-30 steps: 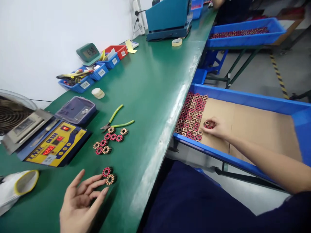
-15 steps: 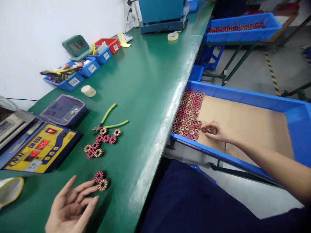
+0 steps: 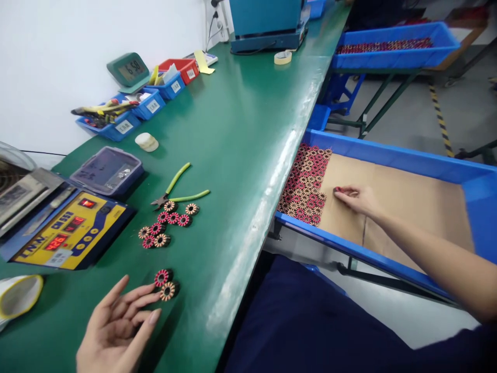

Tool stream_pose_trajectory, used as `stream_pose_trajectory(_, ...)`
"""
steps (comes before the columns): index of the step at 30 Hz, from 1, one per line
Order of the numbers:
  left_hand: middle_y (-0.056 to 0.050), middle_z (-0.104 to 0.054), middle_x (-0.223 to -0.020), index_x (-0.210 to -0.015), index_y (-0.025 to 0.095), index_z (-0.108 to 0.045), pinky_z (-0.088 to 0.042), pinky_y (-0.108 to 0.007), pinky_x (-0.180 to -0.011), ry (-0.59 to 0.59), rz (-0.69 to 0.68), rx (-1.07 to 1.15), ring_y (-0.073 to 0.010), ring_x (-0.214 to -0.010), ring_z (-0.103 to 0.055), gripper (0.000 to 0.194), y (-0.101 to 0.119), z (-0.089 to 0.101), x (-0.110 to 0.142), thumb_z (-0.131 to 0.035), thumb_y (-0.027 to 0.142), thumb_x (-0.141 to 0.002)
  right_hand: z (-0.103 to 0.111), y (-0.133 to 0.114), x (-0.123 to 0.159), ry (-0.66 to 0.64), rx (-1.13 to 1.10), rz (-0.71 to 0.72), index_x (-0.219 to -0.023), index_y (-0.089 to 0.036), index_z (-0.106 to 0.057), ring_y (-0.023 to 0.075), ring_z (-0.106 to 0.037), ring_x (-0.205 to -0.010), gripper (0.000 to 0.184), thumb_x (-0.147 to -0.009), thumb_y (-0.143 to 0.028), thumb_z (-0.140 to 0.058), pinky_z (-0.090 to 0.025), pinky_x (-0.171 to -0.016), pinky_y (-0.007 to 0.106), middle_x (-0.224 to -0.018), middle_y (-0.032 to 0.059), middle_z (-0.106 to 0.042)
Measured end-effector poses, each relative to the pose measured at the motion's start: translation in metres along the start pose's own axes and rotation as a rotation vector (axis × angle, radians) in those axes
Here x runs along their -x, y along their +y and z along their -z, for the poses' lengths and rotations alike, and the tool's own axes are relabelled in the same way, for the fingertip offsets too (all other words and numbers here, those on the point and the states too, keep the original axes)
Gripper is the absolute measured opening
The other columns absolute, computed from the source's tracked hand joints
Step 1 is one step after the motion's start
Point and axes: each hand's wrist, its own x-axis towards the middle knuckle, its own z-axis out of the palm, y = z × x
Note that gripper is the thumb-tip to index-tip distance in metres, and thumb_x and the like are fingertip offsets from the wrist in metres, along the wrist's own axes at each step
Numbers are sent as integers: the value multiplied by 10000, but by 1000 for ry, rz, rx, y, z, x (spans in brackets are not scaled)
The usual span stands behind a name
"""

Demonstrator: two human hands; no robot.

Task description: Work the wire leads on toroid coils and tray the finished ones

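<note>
My right hand point(image 3: 359, 199) is over the cardboard floor of the blue tray point(image 3: 396, 150), with its fingertips pinched on a red wound coil point(image 3: 337, 190). Whether a second coil sits behind those fingers is hidden. Left of it, packed rows of red and copper-coloured ring coils point(image 3: 306, 181) stand in the tray. On the green bench my left hand point(image 3: 116, 331) lies palm up with fingers spread. Its fingertips are beside a red coil point(image 3: 162, 278) and a copper coil point(image 3: 167, 291), touching or nearly so. A cluster of several coils point(image 3: 163, 217) lies farther up the bench, against green-handled cutters point(image 3: 178, 194).
A yellow-and-blue CNW meter point(image 3: 70, 230) and a lidded plastic box point(image 3: 108, 171) stand at left. Behind are tool bins point(image 3: 112, 124), a clock point(image 3: 128, 71) and a tape roll point(image 3: 283, 57). Another blue tray of coils point(image 3: 396, 46) is at back right.
My right hand has shifted a little away from the packed coils, fingers turned. Two coils showed in it before; only a red one shows now. My left hand has kept its place beside the pair.
</note>
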Motion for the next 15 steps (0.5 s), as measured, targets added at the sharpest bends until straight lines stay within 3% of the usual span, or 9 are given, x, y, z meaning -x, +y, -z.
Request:
stream_pose_trajectory(6,-84,-706,-1154,-1470,287,-507,-647,-201,-777,-2,24,14,-203,-967,-734,825,-1,3,-1,-898,299,-743,-10,-21,-31,-75,-242,-190,-1121,-145,-669,159,-686,-820,285,-1010,-406,-638,-607,-717,330,-1019,54,-703)
stream_pose_trajectory(15,-80,-711,-1118,-1427,261,-548,-656,-218,-744,27,34,2,-204,-934,-736,769,5,-2,0,-890,325,-741,-15,-17,-14,-65,-458,-248,-1159,-148,-665,182,-696,-906,253,-995,-340,-667,-619,-773,360,-1099,68,-699)
